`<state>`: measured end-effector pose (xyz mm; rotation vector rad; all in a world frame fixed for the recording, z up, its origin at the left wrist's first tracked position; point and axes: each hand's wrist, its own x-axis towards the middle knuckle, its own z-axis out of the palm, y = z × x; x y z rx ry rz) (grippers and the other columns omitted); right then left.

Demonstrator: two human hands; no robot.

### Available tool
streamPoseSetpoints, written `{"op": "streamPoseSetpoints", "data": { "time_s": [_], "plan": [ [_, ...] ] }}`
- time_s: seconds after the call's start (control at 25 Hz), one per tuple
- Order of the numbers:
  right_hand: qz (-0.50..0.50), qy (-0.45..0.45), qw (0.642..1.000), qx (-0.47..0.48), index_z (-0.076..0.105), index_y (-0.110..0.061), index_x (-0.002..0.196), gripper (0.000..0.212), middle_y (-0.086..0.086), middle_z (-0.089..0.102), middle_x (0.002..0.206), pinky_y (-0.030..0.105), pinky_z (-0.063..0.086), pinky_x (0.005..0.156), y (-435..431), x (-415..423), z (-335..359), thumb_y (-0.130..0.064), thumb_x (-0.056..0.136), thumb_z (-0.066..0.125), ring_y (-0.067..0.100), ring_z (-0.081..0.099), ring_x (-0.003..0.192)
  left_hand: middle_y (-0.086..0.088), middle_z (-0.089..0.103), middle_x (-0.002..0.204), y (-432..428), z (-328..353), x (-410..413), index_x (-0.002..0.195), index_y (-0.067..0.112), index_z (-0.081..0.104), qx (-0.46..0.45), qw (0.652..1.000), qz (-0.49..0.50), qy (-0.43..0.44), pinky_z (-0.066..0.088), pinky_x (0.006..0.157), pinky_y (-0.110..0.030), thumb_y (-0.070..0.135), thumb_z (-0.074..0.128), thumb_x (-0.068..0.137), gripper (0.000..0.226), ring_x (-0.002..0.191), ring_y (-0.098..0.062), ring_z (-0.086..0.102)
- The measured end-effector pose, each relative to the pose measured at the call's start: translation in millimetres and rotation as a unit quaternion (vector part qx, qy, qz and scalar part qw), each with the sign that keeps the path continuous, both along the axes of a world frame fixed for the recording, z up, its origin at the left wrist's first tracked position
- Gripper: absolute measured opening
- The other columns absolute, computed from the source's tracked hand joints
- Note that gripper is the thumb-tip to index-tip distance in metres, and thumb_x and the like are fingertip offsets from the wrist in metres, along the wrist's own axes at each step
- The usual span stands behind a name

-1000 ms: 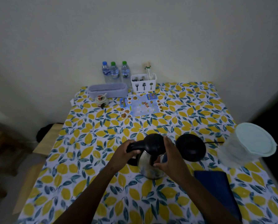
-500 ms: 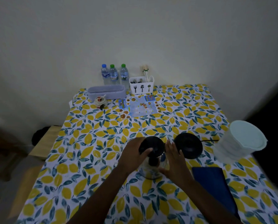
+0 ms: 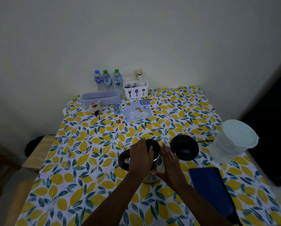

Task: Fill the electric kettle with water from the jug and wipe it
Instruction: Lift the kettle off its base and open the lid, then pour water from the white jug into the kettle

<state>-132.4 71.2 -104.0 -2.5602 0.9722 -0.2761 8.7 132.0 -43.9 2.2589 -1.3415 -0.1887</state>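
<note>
From the head camera, the kettle [image 3: 150, 167] stands on the counter [image 3: 81, 152] just left of its round black base [image 3: 184, 147]. The left hand [image 3: 140, 158] lies flat over the kettle's black lid, fingers [image 3: 150, 151] pressed together. The right hand [image 3: 170, 162] is laid against the kettle's right side, fingers extended and close together. The lidded jug [image 3: 232, 141] stands well to the right, and a blue cloth [image 3: 209, 183] lies near the right forearm.
</note>
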Motion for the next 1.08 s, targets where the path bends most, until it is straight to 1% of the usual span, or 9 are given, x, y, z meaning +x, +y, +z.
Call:
{"op": "streamPoseSetpoints", "data": {
  "time_s": [0.12, 0.28, 0.36, 0.44, 0.52, 0.6, 0.72, 0.8, 1.08],
  "plan": [
    [0.0, 0.004, 1.0, -0.004, -0.012, -0.016, 0.146, 0.106, 0.004, -0.014, 0.158, 0.043, -0.003, 0.119, 0, 0, -3, -0.065, 0.08, 0.053, 0.023, -0.013, 0.146, -0.006, 0.051, 0.141, 8, 10, 5, 0.142, 0.011, 0.04, -0.117, 0.975, 0.031, 0.187, 0.038, 0.11, -0.039, 0.029, 0.035, 0.104, 0.043, 0.131, -0.024, 0.047],
    [-0.008, -0.007, 1.0, 0.0, -0.007, -0.017, 0.148, 0.107, 0.002, -0.01, 0.159, 0.042, 0.002, 0.119, 0, 1, -6, -0.054, 0.079, 0.065, 0.02, -0.008, 0.147, 0.009, 0.051, 0.131, 37, 17, 19, 0.133, 0.031, 0.046, -0.227, 0.875, 0.129, 0.408, 0.041, 0.095, -0.016, 0.028, 0.03, 0.105, 0.033, 0.115, -0.003, 0.052],
    [-0.014, -0.011, 1.0, 0.003, -0.004, -0.016, 0.149, 0.108, 0.001, -0.009, 0.16, 0.041, 0.003, 0.118, 1, 2, -6, -0.052, 0.078, 0.068, 0.018, -0.006, 0.147, 0.004, 0.053, 0.134, 49, 17, 28, 0.133, 0.024, 0.05, -0.219, 0.85, 0.156, 0.452, 0.046, 0.09, -0.018, 0.027, 0.032, 0.105, 0.033, 0.113, -0.007, 0.056],
    [-0.018, -0.02, 1.0, 0.01, -0.004, -0.016, 0.15, 0.11, 0.0, -0.008, 0.16, 0.04, 0.002, 0.117, 1, 3, -6, -0.052, 0.076, 0.07, 0.017, -0.006, 0.148, -0.013, 0.054, 0.138, 56, 14, 36, 0.135, 0.012, 0.051, -0.197, 0.853, 0.174, 0.451, 0.05, 0.095, -0.032, 0.025, 0.034, 0.105, 0.036, 0.123, -0.025, 0.054],
    [-0.019, -0.033, 0.999, 0.016, -0.006, -0.018, 0.149, 0.111, 0.0, -0.007, 0.161, 0.039, 0.003, 0.115, 3, 3, -5, -0.049, 0.076, 0.072, 0.018, -0.005, 0.148, -0.016, 0.052, 0.141, 63, 16, 36, 0.138, 0.011, 0.049, -0.234, 0.828, 0.198, 0.47, 0.047, 0.102, -0.035, 0.032, 0.033, 0.105, 0.042, 0.13, -0.028, 0.049],
    [-0.022, -0.051, 0.998, 0.02, -0.005, -0.019, 0.148, 0.11, 0.0, -0.004, 0.161, 0.038, 0.008, 0.116, 7, 4, -2, -0.043, 0.076, 0.075, 0.019, -0.002, 0.148, -0.009, 0.052, 0.143, 70, 20, 32, 0.138, 0.016, 0.049, -0.301, 0.836, 0.225, 0.401, 0.044, 0.102, -0.032, 0.038, 0.033, 0.102, 0.045, 0.132, -0.023, 0.048],
    [-0.033, -0.089, 0.995, 0.026, 0.009, -0.01, 0.149, 0.1, 0.007, 0.006, 0.159, 0.044, 0.018, 0.118, 16, 0, 5, -0.029, 0.078, 0.077, 0.025, 0.005, 0.148, -0.006, 0.048, 0.146, 72, 26, 29, 0.138, 0.016, 0.047, -0.3, 0.92, 0.182, 0.173, 0.036, 0.109, -0.034, 0.034, 0.038, 0.102, 0.041, 0.138, -0.021, 0.039],
    [-0.034, -0.108, 0.993, 0.024, 0.02, -0.003, 0.147, 0.09, 0.015, 0.014, 0.158, 0.05, 0.026, 0.116, 29, -8, 8, -0.023, 0.079, 0.077, 0.031, 0.012, 0.146, -0.009, 0.048, 0.145, 70, 24, 27, 0.135, 0.01, 0.049, -0.291, 0.946, 0.115, 0.084, 0.032, 0.114, -0.036, 0.025, 0.043, 0.1, 0.039, 0.14, -0.023, 0.036],
    [-0.153, -0.097, 0.983, 0.037, 0.02, -0.017, 0.15, 0.08, -0.003, 0.014, 0.158, 0.038, 0.024, 0.115, 36, -82, -1, -0.035, 0.087, 0.066, 0.018, 0.013, 0.147, -0.002, 0.044, 0.149, 36, -3, -36, 0.141, 0.016, 0.044, -0.138, 0.974, -0.144, 0.111, 0.033, 0.115, -0.033, 0.029, 0.041, 0.101, 0.042, 0.142, -0.014, 0.032]
  ]
}}
